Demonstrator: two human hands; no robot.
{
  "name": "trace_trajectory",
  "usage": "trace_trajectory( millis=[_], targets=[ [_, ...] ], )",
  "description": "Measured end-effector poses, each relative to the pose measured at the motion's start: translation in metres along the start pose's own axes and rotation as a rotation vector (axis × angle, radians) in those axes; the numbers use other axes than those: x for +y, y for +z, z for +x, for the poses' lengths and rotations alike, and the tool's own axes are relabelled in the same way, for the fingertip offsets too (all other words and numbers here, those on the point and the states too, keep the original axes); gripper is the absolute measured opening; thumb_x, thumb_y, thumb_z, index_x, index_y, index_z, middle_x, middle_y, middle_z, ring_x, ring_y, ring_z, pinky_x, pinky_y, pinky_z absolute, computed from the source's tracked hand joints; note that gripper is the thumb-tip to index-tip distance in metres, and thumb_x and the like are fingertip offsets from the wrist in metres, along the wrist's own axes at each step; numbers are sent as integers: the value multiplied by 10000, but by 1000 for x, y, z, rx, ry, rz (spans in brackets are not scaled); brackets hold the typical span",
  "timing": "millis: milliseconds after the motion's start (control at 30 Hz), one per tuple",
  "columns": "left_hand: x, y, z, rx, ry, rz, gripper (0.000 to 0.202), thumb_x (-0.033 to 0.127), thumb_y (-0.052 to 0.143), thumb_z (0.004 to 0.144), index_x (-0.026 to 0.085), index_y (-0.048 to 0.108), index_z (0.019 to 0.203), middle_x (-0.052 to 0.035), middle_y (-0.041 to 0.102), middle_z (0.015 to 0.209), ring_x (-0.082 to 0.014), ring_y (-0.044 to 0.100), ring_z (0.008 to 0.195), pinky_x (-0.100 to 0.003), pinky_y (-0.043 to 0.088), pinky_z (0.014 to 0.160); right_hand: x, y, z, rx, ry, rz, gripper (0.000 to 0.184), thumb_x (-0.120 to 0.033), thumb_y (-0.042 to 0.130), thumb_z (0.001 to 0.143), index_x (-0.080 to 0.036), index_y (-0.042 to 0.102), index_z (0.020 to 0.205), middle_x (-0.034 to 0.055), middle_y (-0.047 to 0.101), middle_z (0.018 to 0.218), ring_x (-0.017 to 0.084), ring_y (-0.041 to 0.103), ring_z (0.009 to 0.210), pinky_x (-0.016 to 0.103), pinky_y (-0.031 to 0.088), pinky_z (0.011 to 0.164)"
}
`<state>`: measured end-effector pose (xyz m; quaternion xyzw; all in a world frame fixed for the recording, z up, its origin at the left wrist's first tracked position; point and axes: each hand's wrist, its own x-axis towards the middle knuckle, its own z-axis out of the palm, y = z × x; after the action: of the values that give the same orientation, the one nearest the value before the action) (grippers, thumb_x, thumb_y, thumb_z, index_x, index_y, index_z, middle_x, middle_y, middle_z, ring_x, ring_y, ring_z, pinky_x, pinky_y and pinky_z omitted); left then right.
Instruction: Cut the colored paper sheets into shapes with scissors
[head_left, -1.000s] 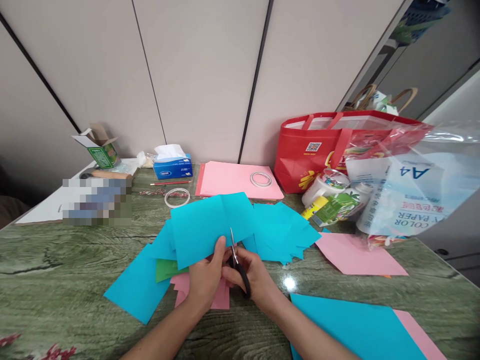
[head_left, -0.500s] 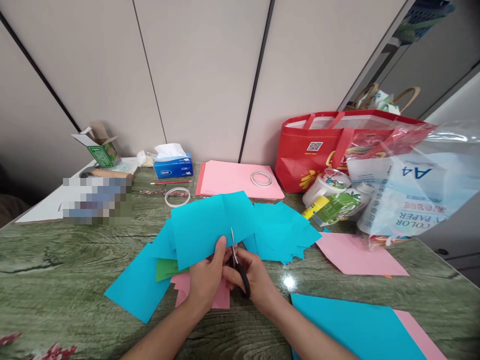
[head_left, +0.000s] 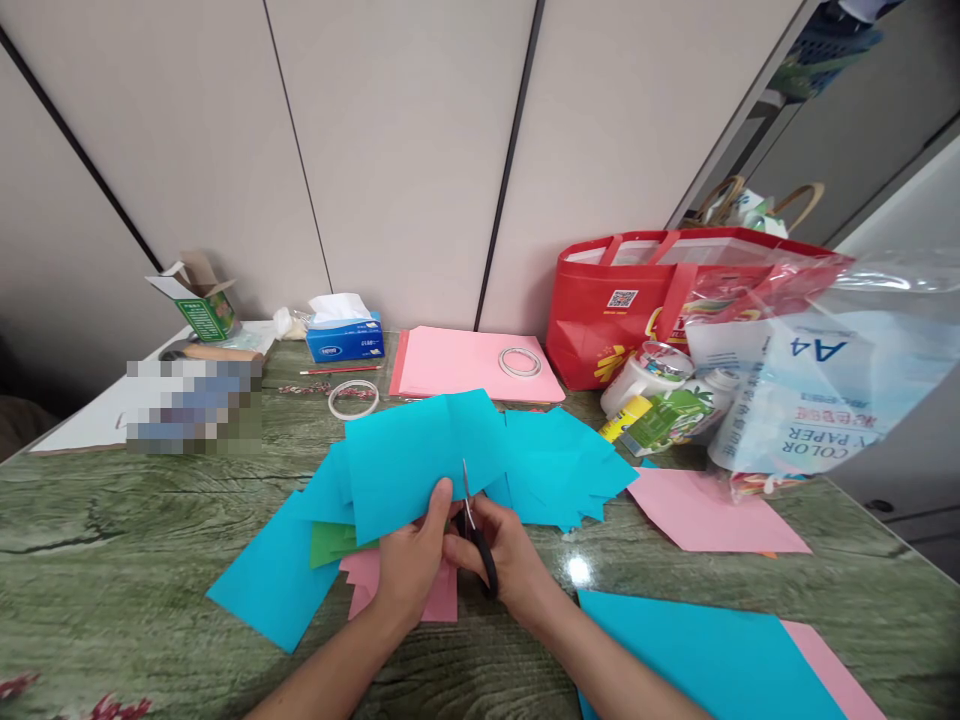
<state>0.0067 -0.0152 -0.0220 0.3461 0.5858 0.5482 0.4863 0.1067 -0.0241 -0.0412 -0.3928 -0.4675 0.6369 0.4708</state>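
A creased sheet of blue paper [head_left: 405,450] is pinched in my left hand [head_left: 412,570], the thumb lying on top of it. My right hand [head_left: 502,550] grips a pair of scissors [head_left: 480,550] with black handles. Their blades point away from me and reach the lower edge of the sheet, near its crease. Beneath and beside my left hand lie more blue paper [head_left: 277,570], green paper pieces [head_left: 330,545] and pink paper pieces [head_left: 442,595]. Behind my right hand a pile of blue pieces [head_left: 562,465] is spread out. My right fingertips are partly hidden.
At the back stand a tissue box [head_left: 345,340], a stack of pink paper [head_left: 465,365] with a tape roll on it, and a red bag [head_left: 600,330]. A glue stick [head_left: 626,418] and a plastic A4 paper pack [head_left: 810,390] are to the right. Blue sheets [head_left: 697,650] lie near my right forearm.
The whole view has shifted slightly. My hands, the scissors and the blue paper keep nearly the same position relative to each other.
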Motion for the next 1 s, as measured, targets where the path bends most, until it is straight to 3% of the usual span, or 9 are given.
trace_trajectory(
  millis=[233,400,500,600,733,867,1000],
  targets=[
    [1,0,-1,-8,-48,10,248,401,686,582,165,690,659,-92,706,724,-275,655,770,-389,524,727,-7,3,-2,-9,13,32,401,-418,769,527,-159,543,732,-34,470,617,103,415,579,235,374,563],
    [-2,-1,1,16,5,23,276,393,695,578,169,695,738,-90,706,862,-273,632,887,-399,471,854,-8,3,-2,4,20,6,443,-460,769,498,-165,511,705,-26,473,620,111,397,594,229,328,531],
    [-6,-1,2,-1,22,30,263,404,681,597,176,696,727,-83,708,851,-267,635,872,-407,449,885,-7,2,-2,7,25,2,442,-465,764,505,-166,493,686,-30,455,613,105,375,585,226,310,518],
    [-8,-1,2,0,20,23,241,406,679,603,182,692,692,-80,711,815,-265,635,867,-412,430,911,-8,3,-2,9,26,-9,440,-475,754,515,-168,492,690,-30,455,614,105,376,584,228,312,520],
    [-11,-1,4,41,41,21,276,392,694,598,177,693,772,-83,697,921,-270,594,984,-404,392,957,-8,4,0,11,18,-5,457,-483,755,504,-181,467,689,-26,462,623,122,403,615,238,341,544],
    [-16,-3,7,50,22,-23,332,405,690,608,173,686,845,-87,672,1009,-262,562,1045,-394,376,977,-9,4,0,-17,31,16,452,-466,752,526,-186,442,699,-25,466,634,131,417,640,243,357,569],
    [-19,-3,9,23,-42,-108,367,438,702,579,145,687,800,-112,674,987,-278,571,1024,-414,402,950,-8,3,0,-25,50,40,446,-470,747,534,-183,454,711,-19,476,650,132,419,645,243,357,572]
  ],
)
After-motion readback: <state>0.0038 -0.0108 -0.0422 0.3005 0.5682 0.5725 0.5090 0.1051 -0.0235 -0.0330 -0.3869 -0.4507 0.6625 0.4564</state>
